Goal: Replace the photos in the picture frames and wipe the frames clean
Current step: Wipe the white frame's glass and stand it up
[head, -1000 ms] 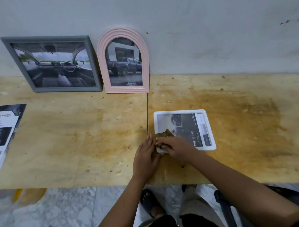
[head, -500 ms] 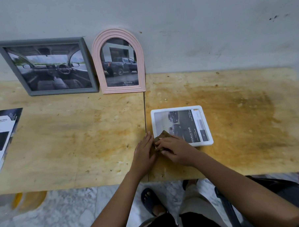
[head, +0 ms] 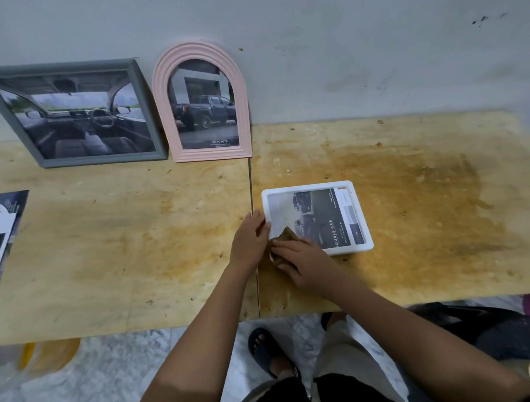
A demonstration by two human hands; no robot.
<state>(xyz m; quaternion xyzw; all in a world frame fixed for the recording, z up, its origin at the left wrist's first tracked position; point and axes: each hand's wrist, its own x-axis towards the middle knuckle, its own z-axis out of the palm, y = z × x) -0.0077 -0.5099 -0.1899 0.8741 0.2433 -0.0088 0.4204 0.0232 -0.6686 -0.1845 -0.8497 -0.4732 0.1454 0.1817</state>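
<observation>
A white picture frame [head: 361,215] lies flat on the wooden table [head: 113,244] with a dark car photo [head: 322,216] inside. My right hand [head: 303,263] presses a brown cloth [head: 286,235] onto the frame's near-left corner, fingers mostly flat over it. My left hand [head: 249,241] rests with straight fingers against the frame's left edge. A grey frame [head: 146,115] with a car-interior photo and a pink arched frame [head: 162,93] with a pickup photo lean on the wall at the back left.
A dark brochure [head: 1,236] lies at the table's left edge. A seam [head: 251,183] runs between the two table boards. Below the front edge are a marble floor, my sandalled foot [head: 269,355] and a dark chair [head: 491,333] at right.
My right hand has kept rubbing the cloth over the frame's near-left corner with small shifts. My left hand stays at the left edge. The camera has tilted a little.
</observation>
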